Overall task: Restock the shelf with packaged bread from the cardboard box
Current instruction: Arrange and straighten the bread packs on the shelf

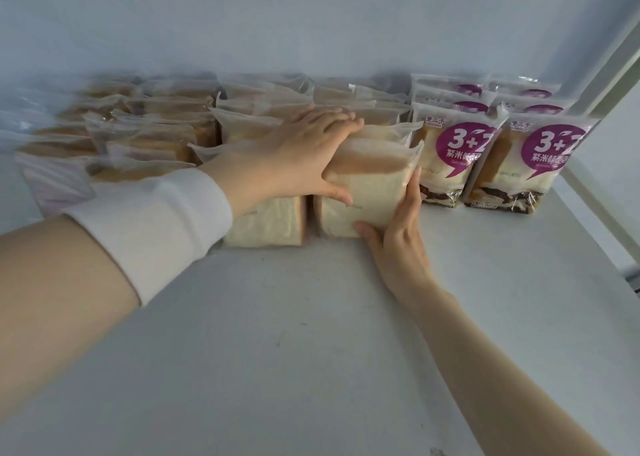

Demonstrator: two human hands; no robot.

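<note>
- a clear-bagged white bread loaf (pixel 367 192) stands near the front of a pale shelf (pixel 311 334). it sits in the gap between another plain loaf (pixel 266 223) on its left and purple "3+2" labelled packs (pixel 453 157) on its right.
- the left grip (pixel 304 150), its arm in a white sleeve (pixel 156 227), grasps the loaf's top, with fingers over the brown crust and thumb on the front face.
- the right grip (pixel 398 233) grasps the lower right corner, with the thumb across the bottom edge and fingers up the side, close beside the nearest purple pack.
- the loaf is upright, sealed edge up, pale cut face toward the viewer. its long axis seems to run back toward the wall, though its depth is hidden.
- to do this step well, slide it straight back until its face is level with the plain neighbour. keep it square and press lightly so the soft bread is not crushed, then draw the right fingers out without tipping the purple pack.
- the cardboard box is not in view.
</note>
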